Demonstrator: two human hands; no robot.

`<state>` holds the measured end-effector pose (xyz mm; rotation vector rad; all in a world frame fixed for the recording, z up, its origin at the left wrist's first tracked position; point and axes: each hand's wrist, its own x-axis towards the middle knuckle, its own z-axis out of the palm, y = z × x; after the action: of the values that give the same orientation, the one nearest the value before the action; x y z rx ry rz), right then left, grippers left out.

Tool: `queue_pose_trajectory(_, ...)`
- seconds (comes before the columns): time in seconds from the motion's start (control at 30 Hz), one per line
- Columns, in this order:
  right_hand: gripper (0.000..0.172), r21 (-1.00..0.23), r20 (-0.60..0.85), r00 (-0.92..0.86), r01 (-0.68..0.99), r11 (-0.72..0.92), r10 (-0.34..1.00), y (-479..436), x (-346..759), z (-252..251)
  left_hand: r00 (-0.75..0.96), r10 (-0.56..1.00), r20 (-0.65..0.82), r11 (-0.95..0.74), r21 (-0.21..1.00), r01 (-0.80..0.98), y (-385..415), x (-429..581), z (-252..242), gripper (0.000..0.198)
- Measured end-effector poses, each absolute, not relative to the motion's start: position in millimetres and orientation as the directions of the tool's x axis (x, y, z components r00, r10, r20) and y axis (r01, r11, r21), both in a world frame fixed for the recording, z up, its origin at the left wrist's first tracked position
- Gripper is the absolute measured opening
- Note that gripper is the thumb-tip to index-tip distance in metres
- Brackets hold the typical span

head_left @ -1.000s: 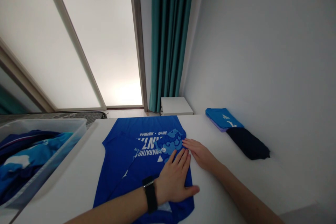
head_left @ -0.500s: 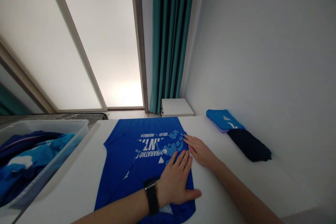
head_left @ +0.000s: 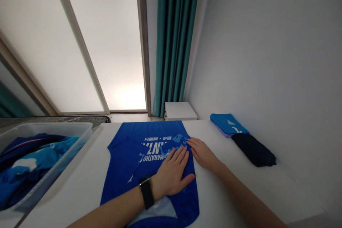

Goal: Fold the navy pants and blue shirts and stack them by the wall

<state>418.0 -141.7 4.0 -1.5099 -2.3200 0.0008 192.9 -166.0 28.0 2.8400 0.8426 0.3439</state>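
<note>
- Seen from the head camera, a royal-blue marathon T-shirt [head_left: 125, 149] lies spread flat in the middle of a white table [head_left: 77, 188], print side up, with its white lettering upside down to the wearer.
- The left hand [head_left: 171, 177] rests palm down on the shirt's right half, fingers straight and close together, thumb stretched out to the side; it presses the cloth and grips nothing.
- A black smartwatch [head_left: 145, 193] sits on the left wrist.
- The right hand [head_left: 203, 154] lies flat too, palm down, just beside the left, with its fingertips at the shirt's straight right edge and the heel on bare table; it is opened out and seems to hold nothing, though the fingertips are small in this view.
- At the left, a clear plastic bin [head_left: 66, 130] holds loose blue clothes [head_left: 32, 156].
- Near the wall on the right, a folded light-blue shirt [head_left: 227, 123] lies on something lilac, touching a folded dark garment [head_left: 253, 151].
- Beyond the table stand a white cabinet [head_left: 179, 110], a teal curtain [head_left: 173, 42] and a frosted sliding door [head_left: 107, 42].
</note>
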Motion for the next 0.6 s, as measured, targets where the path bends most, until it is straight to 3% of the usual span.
queue_pose_trajectory(0.1, 0.045, -0.186, 0.297, -0.331, 0.900, 0.394, 0.896, -143.7, 414.0, 10.5, 0.816, 0.552, 0.171, -0.834, 0.148, 0.532, -141.3, 176.4, 29.1, 0.067)
queue_pose_trajectory(0.27, 0.049, -0.116, 0.303, -0.112, 0.981, 0.153, 0.946, -164.1, 395.5, 17.4, 0.845, 0.475, 0.247, -0.877, 0.049, 0.479, -107.8, 171.3, 24.0, 0.053)
queue_pose_trajectory(0.37, 0.051, -0.079, 0.295, -0.084, 0.991, 0.112, 0.952, -182.3, 377.5, 14.7, 0.877, 0.402, 0.262, -0.909, 0.002, 0.416, -95.4, 186.4, 21.8, 0.049)
queue_pose_trajectory(0.6, 0.054, -0.080, 0.156, -0.059, 0.994, 0.072, 0.986, -194.7, 360.7, 10.4, 0.896, 0.379, 0.230, -0.923, 0.031, 0.383, -81.7, 218.9, 14.4, 0.048)
